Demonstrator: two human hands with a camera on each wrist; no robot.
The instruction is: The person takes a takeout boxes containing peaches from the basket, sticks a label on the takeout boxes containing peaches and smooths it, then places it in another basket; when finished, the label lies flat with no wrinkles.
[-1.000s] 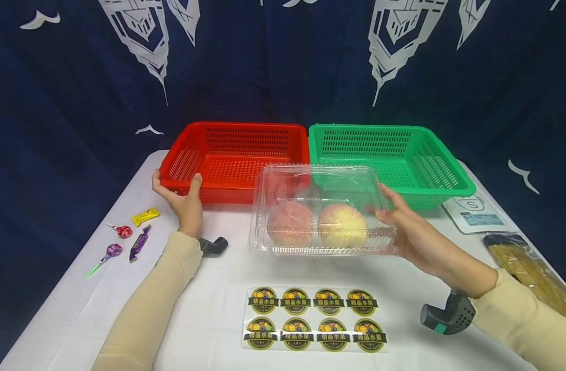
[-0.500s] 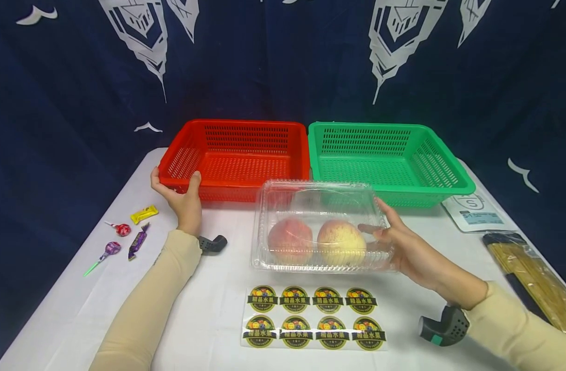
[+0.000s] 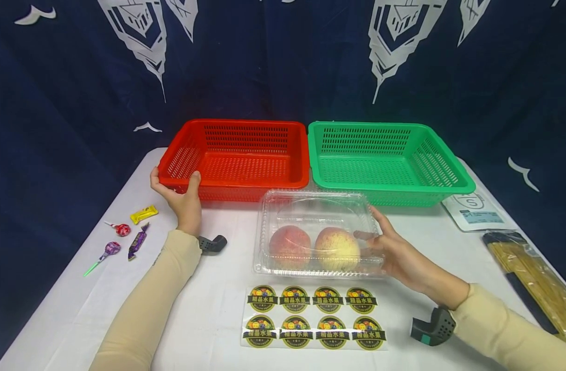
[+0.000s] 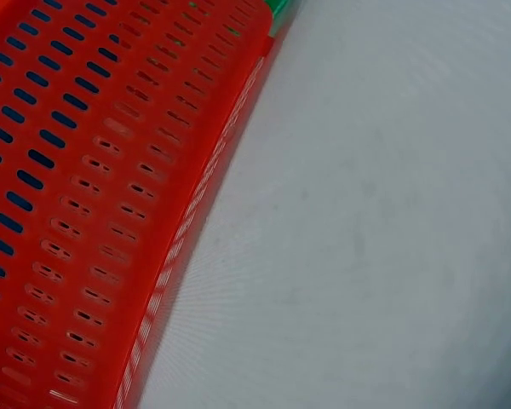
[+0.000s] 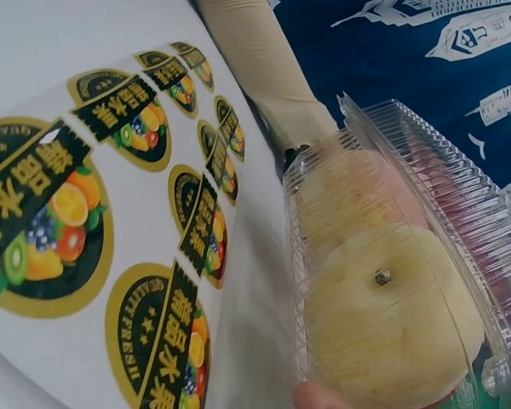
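Lying nearest on the white worktop [image 3: 218, 309] is a sticker sheet [image 3: 313, 318] of eight round fruit labels, two rows of four; the right wrist view cuts off its near edge. Just beyond it sits the clear clamshell box [image 3: 317, 234], lid closed, with two peaches [image 3: 314, 248] side by side inside. The right hand [image 3: 396, 252] holds the box at its right end: fingers [image 3: 380, 219] loosely spread along the side, thumb seen blurred through the plastic. Whether the box base rests fully on the worktop cannot be told.

Left of the box, the left hand [image 3: 183, 198] grips the near left rim of the red basket [image 3: 236, 159], thumb over the edge; its fingers are partly hidden behind the rim. The left wrist view shows only basket wall and worktop. The green basket [image 3: 387, 162] stands touching the red one on its right.

Sweets [image 3: 125, 237] lie at the left edge; a flat pouch [image 3: 478, 214] and a packet of sticks [image 3: 533, 278], cut off by the frame, lie at the right.
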